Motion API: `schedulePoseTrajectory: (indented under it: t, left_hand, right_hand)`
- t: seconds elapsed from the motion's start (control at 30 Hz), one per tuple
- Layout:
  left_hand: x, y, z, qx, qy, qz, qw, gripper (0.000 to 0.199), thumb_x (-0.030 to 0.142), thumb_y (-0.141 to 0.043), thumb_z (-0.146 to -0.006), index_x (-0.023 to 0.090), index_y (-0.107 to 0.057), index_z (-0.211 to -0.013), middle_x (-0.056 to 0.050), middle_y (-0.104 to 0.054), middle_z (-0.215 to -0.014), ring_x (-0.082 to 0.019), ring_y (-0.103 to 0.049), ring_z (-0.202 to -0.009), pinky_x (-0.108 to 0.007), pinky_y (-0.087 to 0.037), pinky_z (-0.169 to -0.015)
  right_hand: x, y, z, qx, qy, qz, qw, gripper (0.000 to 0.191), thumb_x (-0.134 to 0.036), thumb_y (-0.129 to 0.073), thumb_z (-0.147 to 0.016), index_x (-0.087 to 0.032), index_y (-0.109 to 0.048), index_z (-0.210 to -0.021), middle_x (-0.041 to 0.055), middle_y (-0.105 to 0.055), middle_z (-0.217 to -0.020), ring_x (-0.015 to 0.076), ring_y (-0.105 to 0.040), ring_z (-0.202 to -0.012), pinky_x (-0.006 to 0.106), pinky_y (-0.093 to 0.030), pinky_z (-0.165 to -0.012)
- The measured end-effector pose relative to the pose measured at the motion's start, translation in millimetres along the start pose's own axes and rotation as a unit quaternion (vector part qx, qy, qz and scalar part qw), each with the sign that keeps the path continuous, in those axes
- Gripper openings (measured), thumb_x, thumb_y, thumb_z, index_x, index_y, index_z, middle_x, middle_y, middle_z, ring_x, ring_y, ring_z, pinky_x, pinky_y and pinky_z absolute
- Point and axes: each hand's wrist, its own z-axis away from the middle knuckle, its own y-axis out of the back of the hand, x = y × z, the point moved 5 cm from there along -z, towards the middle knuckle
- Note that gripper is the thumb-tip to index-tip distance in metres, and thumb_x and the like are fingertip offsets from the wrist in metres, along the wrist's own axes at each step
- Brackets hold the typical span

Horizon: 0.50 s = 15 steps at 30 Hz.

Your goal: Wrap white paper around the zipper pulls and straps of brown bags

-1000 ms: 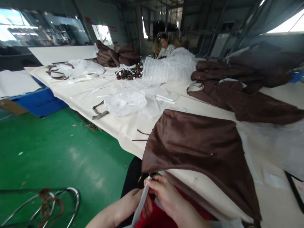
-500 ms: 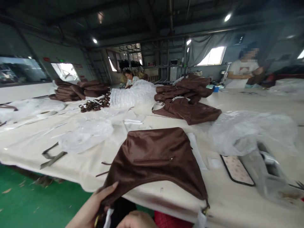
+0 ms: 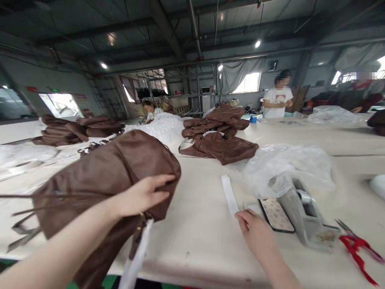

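Observation:
A brown leather handbag (image 3: 99,172) is tilted up at the left of the table, its strap end and gold-coloured hardware hanging toward me. My left hand (image 3: 147,196) grips it near its right end, fingers spread across the leather and thumb lower down. A white wrapping (image 3: 140,249) covers part of the strap below that hand. To the right, my right hand (image 3: 255,228) pinches the near end of a flat white strip (image 3: 229,194) lying on the table. Just beyond the right hand is a phone in a patterned case (image 3: 276,214).
A tape dispenser (image 3: 313,216) and red-handled scissors (image 3: 357,245) lie at the right. Crumpled clear plastic (image 3: 288,164) sits behind them. More brown bags (image 3: 222,136) are piled mid-table, others (image 3: 66,130) at far left. Co-workers (image 3: 277,96) stand beyond the table.
The handbag has gone from lying flat in front of me to being raised and turned at the left. My right hand has moved right, onto the white strip. The view has swung right.

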Motion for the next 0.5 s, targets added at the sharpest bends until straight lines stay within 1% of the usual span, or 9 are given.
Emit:
schedulePoseTrajectory:
  t: [0.03, 0.1, 0.13, 0.17, 0.2, 0.27, 0.33, 0.4, 0.5]
  left_hand:
    - [2.8, -29.2, 0.3, -0.088, -0.022, -0.020, 0.996, 0.049, 0.030, -0.061, -0.075, 0.017, -0.063, -0.122, -0.007, -0.068, -0.120, -0.026, -0.063, -0.108, -0.034, -0.049, -0.096]
    - [0.8, -82.5, 10.3, -0.172, -0.037, -0.078, 0.981, 0.053, 0.023, -0.055, -0.074, 0.016, -0.060, -0.126, -0.011, -0.064, -0.125, -0.027, -0.061, -0.115, -0.036, -0.047, -0.100]
    - [-3.0, -107.1, 18.6, -0.205, -0.027, -0.110, 0.972, 0.054, 0.023, -0.054, -0.075, 0.014, -0.059, -0.128, -0.014, -0.065, -0.123, -0.029, -0.062, -0.113, -0.038, -0.048, -0.098]
    - [-7.4, -126.7, 27.4, -0.214, -0.003, -0.139, 0.967, 0.053, 0.026, -0.053, -0.077, 0.012, -0.059, -0.128, -0.017, -0.067, -0.117, -0.032, -0.064, -0.108, -0.040, -0.051, -0.093]
    - [-10.2, -142.2, 36.4, -0.211, 0.016, -0.153, 0.965, 0.053, 0.031, -0.052, -0.080, 0.011, -0.057, -0.128, -0.019, -0.068, -0.114, -0.033, -0.066, -0.104, -0.040, -0.052, -0.089]
    - [-11.4, -162.0, 53.7, -0.194, 0.035, -0.179, 0.964, 0.062, 0.043, -0.053, -0.080, 0.008, -0.053, -0.132, -0.021, -0.069, -0.111, -0.035, -0.067, -0.099, -0.040, -0.054, -0.084]
    - [-9.7, -173.1, 69.4, -0.185, 0.027, -0.205, 0.961, 0.075, 0.050, -0.056, -0.078, 0.005, -0.045, -0.138, -0.023, -0.068, -0.110, -0.035, -0.067, -0.096, -0.041, -0.053, -0.082]
    - [-9.4, -182.4, 83.6, -0.196, 0.004, -0.240, 0.951, 0.079, 0.046, -0.056, -0.080, 0.002, -0.037, -0.142, -0.025, -0.066, -0.112, -0.035, -0.068, -0.091, -0.042, -0.053, -0.079]
    - [-15.3, -194.7, 101.9, -0.216, -0.019, -0.298, 0.930, 0.072, 0.030, -0.054, -0.083, 0.001, -0.030, -0.145, -0.029, -0.064, -0.114, -0.034, -0.068, -0.084, -0.043, -0.053, -0.073]
  right_hand:
    - [6.0, -7.0, -3.6, -0.015, 0.000, 0.028, 0.999, 0.031, -0.021, -0.039, -0.092, -0.021, -0.070, -0.088, 0.0073, -0.069, -0.090, 0.0216, -0.066, -0.079, 0.032, -0.047, -0.070]
    - [14.0, -18.7, -6.8, -0.038, 0.003, 0.077, 0.996, 0.031, -0.017, -0.041, -0.091, -0.020, -0.071, -0.096, 0.0090, -0.070, -0.093, 0.0225, -0.067, -0.081, 0.032, -0.047, -0.072]
    - [16.8, -23.2, -7.3, -0.047, 0.005, 0.098, 0.994, 0.030, -0.016, -0.042, -0.090, -0.019, -0.070, -0.100, 0.0102, -0.070, -0.095, 0.0230, -0.067, -0.081, 0.032, -0.047, -0.072]
    - [19.1, -26.8, -7.5, -0.056, 0.006, 0.114, 0.992, 0.029, -0.015, -0.044, -0.089, -0.017, -0.070, -0.103, 0.0111, -0.069, -0.096, 0.0232, -0.068, -0.081, 0.032, -0.047, -0.072]
    - [21.0, -29.4, -7.9, -0.064, 0.007, 0.126, 0.990, 0.028, -0.015, -0.046, -0.088, -0.017, -0.070, -0.103, 0.0116, -0.069, -0.096, 0.0232, -0.068, -0.081, 0.032, -0.047, -0.071]
    - [23.9, -33.0, -9.7, -0.080, 0.010, 0.138, 0.987, 0.024, -0.017, -0.048, -0.089, -0.017, -0.070, -0.097, 0.0110, -0.069, -0.094, 0.0225, -0.068, -0.078, 0.031, -0.046, -0.069]
    - [25.9, -35.4, -12.9, -0.090, 0.014, 0.148, 0.985, 0.024, -0.019, -0.047, -0.090, -0.018, -0.070, -0.088, 0.0099, -0.069, -0.089, 0.0222, -0.068, -0.076, 0.031, -0.045, -0.066]
    - [27.8, -38.1, -16.4, -0.093, 0.019, 0.162, 0.982, 0.026, -0.019, -0.044, -0.091, -0.018, -0.070, -0.086, 0.0097, -0.069, -0.088, 0.0222, -0.068, -0.074, 0.031, -0.044, -0.064]
    - [30.4, -38.8, -18.9, -0.081, 0.022, 0.174, 0.981, 0.027, -0.017, -0.043, -0.092, -0.018, -0.069, -0.088, 0.0097, -0.070, -0.089, 0.0216, -0.067, -0.073, 0.031, -0.044, -0.063]
